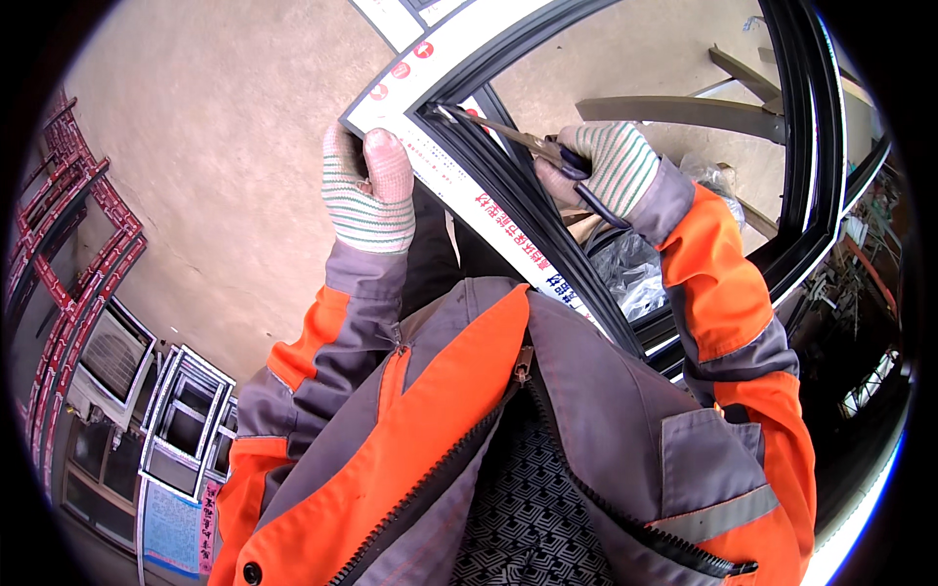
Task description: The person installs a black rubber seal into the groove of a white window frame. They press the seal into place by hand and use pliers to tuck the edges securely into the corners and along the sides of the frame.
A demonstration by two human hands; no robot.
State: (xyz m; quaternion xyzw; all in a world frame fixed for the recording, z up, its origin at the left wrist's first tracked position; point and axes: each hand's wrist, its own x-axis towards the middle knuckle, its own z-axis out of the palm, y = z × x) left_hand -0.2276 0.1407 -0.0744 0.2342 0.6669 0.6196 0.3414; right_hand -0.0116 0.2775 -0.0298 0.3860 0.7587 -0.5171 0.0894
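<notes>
A grey-and-orange jacket [606,410] hangs unzipped nearest. Beyond it, the left hand [369,190], thumb and fingers parted, sits at the corner of a white-and-black frame [401,103]; its grip is unclear. The right hand's [616,166] fingers close round dark-handled scissors [540,146], blades toward the frame's inner corner. Farther left, red-patterned frames [83,273] stand.

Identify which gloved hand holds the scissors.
The right hand, gripping the dark-handled scissors; the left hand is at a corner of the frame.
</notes>
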